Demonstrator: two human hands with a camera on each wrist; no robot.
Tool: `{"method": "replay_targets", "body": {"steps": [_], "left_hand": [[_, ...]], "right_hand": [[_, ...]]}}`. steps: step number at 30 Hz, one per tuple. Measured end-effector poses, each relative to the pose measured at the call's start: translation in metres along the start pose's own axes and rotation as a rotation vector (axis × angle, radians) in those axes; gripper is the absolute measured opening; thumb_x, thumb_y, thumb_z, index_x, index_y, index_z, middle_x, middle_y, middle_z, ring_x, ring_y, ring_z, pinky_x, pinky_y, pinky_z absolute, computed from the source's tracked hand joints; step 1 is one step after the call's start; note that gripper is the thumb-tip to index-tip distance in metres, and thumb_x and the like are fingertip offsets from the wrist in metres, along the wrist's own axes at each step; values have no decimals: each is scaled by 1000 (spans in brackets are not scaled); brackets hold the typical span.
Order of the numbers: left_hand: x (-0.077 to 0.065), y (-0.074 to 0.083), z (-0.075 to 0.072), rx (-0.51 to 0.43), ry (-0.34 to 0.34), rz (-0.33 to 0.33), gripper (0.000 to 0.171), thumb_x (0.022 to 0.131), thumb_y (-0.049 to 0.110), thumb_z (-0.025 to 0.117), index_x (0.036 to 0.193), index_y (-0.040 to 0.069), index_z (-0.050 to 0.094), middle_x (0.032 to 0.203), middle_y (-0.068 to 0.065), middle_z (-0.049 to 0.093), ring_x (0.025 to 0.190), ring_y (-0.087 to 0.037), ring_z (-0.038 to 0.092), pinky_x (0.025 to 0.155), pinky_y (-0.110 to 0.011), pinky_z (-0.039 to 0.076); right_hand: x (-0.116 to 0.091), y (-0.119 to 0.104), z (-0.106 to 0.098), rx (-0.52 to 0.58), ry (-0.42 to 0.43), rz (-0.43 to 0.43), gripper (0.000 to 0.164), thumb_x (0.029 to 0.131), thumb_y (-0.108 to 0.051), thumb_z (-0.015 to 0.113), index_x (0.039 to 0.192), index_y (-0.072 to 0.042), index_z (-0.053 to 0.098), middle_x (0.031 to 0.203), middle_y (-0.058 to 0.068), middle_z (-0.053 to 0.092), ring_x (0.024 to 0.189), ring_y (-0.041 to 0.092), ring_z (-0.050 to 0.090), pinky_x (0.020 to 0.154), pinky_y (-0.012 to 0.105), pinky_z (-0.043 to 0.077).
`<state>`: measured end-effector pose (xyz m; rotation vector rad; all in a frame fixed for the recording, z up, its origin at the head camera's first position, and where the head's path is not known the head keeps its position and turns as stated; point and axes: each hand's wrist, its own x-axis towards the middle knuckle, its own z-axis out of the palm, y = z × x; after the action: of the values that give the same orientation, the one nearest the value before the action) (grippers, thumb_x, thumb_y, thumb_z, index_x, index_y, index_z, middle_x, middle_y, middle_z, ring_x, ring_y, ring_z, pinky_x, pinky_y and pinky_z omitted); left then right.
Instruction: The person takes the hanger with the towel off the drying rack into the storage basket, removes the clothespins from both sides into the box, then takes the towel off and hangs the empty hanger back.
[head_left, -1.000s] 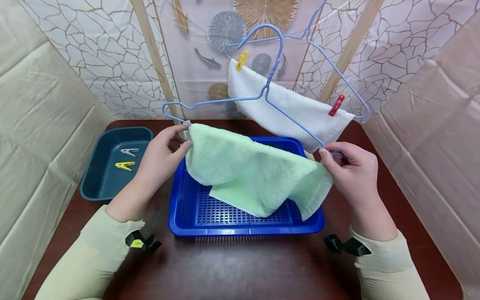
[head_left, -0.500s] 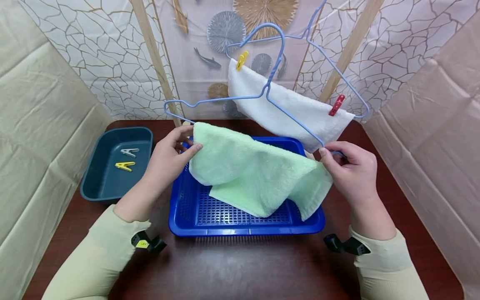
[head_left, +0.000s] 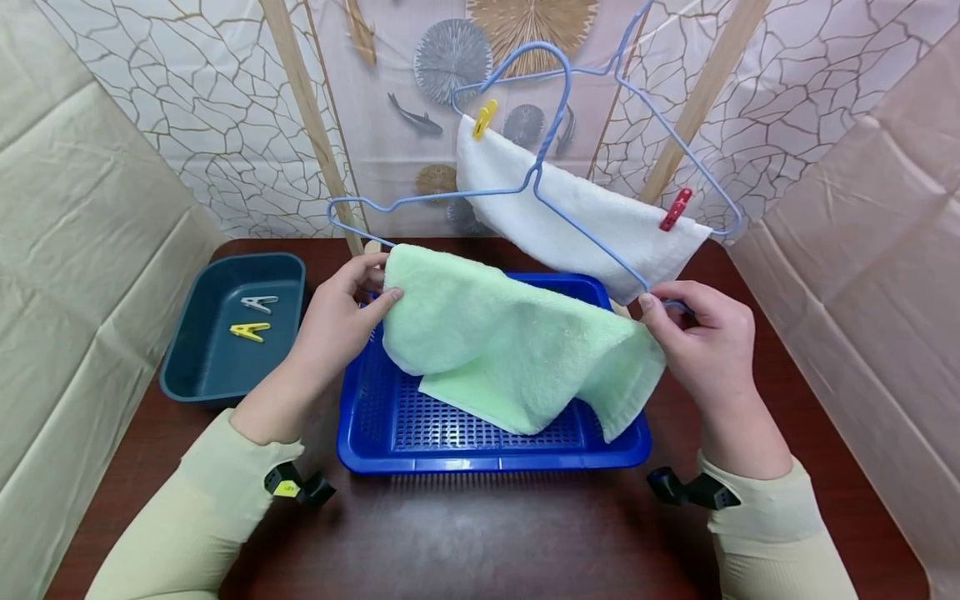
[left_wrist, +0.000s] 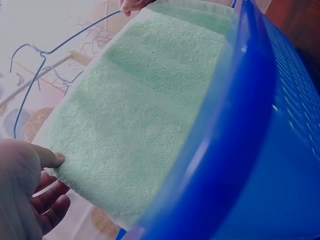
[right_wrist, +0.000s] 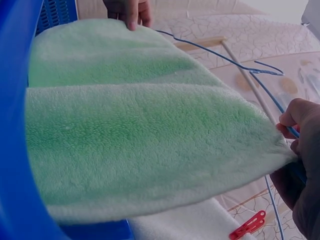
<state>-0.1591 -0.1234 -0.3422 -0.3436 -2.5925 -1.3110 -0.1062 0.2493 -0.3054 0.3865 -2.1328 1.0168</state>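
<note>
A light green towel [head_left: 510, 333] hangs folded over the lower bar of a blue wire hanger [head_left: 450, 197], above the blue basket [head_left: 495, 460]. My left hand [head_left: 341, 312] pinches the towel's upper left edge between thumb and fingers; in the left wrist view the thumb [left_wrist: 52, 158] lies on top of the cloth. At the other end my right hand [head_left: 701, 337] grips the hanger's right corner, with the towel's right end right at the fingers. The right wrist view shows the hanger wire [right_wrist: 290, 131] passing into this hand. The hanger's lower bar is mostly hidden by the towel.
Behind, a white towel [head_left: 555, 208] hangs from a second blue hanger [head_left: 678, 142], with a yellow clothespin [head_left: 484, 121] and a red clothespin [head_left: 676, 210]. On the left, a dark teal tub [head_left: 210, 367] holds a grey clothespin [head_left: 258, 303] and a yellow one. Fabric walls flank the table.
My left hand has moved slightly to the right, bringing the towel's left edge inward along the hanger. My right hand has stayed nearly still.
</note>
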Motion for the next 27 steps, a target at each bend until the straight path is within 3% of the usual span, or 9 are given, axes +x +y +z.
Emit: {"method": "replay_targets", "body": {"steps": [12, 27], "left_hand": [[-3, -5, 0, 11, -52, -26, 46, 86, 29, 65, 129, 21, 48, 100, 4, 64, 89, -12, 57, 76, -32, 44], [-9, -15, 0, 69, -131, -97, 50, 86, 32, 64, 131, 20, 48, 100, 4, 62, 91, -13, 57, 77, -35, 48]], "right_hand": [[0, 10, 5, -23, -18, 27, 5, 77, -2, 70, 82, -2, 71, 59, -9, 47, 55, 1, 39, 47, 17, 30], [3, -4, 9, 8, 4, 55, 4, 77, 1, 68, 81, 2, 70, 58, -8, 47, 55, 1, 38, 49, 17, 29]]}}
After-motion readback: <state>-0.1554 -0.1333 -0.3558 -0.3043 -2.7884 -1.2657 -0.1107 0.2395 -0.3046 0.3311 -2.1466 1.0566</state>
